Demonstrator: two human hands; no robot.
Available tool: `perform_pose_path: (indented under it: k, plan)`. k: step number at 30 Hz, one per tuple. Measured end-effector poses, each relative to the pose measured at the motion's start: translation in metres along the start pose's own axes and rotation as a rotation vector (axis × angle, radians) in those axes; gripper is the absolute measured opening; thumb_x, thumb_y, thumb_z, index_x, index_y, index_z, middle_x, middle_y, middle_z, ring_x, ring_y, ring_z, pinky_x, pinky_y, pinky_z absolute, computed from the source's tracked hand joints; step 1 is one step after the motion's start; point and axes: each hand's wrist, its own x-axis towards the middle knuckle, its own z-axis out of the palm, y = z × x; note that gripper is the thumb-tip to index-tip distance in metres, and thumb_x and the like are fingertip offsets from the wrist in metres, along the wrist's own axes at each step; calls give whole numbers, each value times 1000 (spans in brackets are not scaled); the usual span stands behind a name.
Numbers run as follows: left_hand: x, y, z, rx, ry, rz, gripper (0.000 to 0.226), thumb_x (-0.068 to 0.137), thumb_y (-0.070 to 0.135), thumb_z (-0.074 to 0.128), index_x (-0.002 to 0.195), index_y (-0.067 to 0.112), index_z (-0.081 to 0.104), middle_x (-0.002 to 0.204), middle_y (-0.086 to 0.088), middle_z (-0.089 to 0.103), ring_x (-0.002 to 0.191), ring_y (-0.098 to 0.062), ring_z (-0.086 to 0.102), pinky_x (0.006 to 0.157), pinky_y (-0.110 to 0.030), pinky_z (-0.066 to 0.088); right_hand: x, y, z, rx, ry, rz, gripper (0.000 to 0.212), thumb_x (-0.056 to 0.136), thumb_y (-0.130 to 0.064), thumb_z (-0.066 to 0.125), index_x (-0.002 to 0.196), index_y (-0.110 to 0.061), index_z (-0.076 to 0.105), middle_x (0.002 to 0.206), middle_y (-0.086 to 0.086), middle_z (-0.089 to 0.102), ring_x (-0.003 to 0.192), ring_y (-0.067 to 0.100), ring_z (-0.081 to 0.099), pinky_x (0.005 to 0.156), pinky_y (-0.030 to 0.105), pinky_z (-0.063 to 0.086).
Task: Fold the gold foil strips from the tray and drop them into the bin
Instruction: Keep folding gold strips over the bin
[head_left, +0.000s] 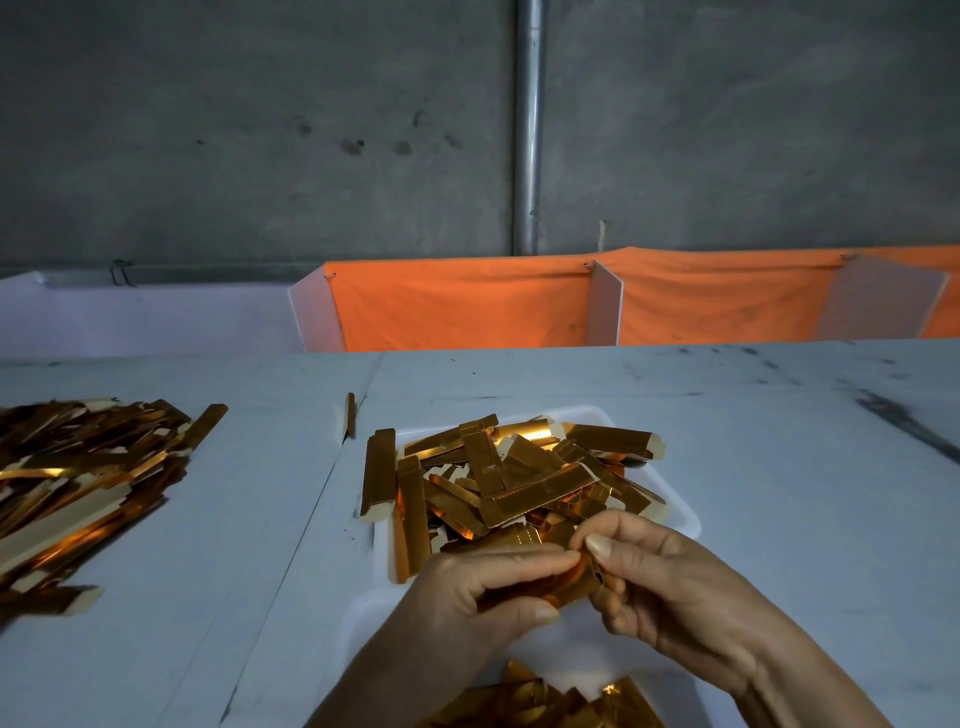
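A white tray (675, 512) in the middle of the table holds a heap of several gold foil strips (519, 473). Just in front of the tray, my left hand (483, 597) and my right hand (670, 582) pinch one gold foil strip (574, 590) between them, thumbs and fingertips closed on it; most of the strip is hidden by the fingers. Below my hands, a white bin (571, 654) at the near edge holds several gold strips (550, 701).
A large pile of gold strips (78, 483) lies on the table at the left. One strip (377, 473) rests off the tray's left edge, another (351, 413) stands further back. An orange cloth divider (467, 306) runs behind the table.
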Motion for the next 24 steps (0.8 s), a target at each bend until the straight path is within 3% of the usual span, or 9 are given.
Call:
perform_pose_path:
  k: [4,7,11,14,16,18,20,22,24]
  plan:
    - [1,0,1,-34,14,-19,43,84,27,65,118,52,58,126,27,57,121,3,50,96,-11,40,3,6,3,-13,57,-35,16,75,-18,68,83,-5,70,59,7,48,50,14,54,47,22,52]
    - [0,3,1,-43,35,-72,45,81,30,66,116,56,56,122,28,59,118,4,52,94,-13,43,4,7,4,7,36,-26,17,73,-17,70,85,-5,70,61,9,50,52,15,57,49,23,54]
    - [1,12,5,63,67,-155,50,82,36,63,119,63,41,117,37,55,115,14,46,99,-20,39,4,9,3,-21,54,3,35,68,-27,74,93,-4,67,64,13,56,53,18,60,49,25,55]
    - [4,24,12,217,101,-134,56,81,41,54,118,73,27,117,49,42,121,14,33,105,-26,32,3,8,3,-1,27,102,44,74,-46,65,100,-10,72,86,19,70,66,23,69,54,28,58]
    - [4,28,14,334,124,-74,60,84,33,53,115,76,25,120,54,30,125,20,17,111,-24,19,3,7,0,0,-27,162,45,79,-49,61,108,-17,72,107,22,70,82,26,71,62,30,59]
    - [4,27,14,423,132,-21,68,90,20,53,122,71,19,122,58,19,126,27,-2,114,-20,0,1,5,-1,-2,-96,178,48,84,-47,66,120,-15,66,119,22,65,96,27,69,72,31,59]
    - [3,26,15,454,100,3,73,92,10,47,131,60,11,129,59,7,128,25,-13,110,-13,-12,0,5,-4,41,-117,160,61,70,-31,84,123,-8,63,119,25,64,97,30,68,73,34,60]
    - [3,25,18,418,57,12,75,94,8,39,133,63,6,138,53,-2,133,19,-13,106,-6,-9,0,6,-3,106,-116,147,74,50,-14,94,118,-5,65,109,28,66,85,31,70,65,35,60]
    - [3,24,21,343,64,27,78,89,8,35,133,67,9,143,48,2,136,17,-1,110,-6,2,0,6,3,94,-95,125,78,41,-12,97,114,-6,68,96,25,66,69,25,69,56,29,58]
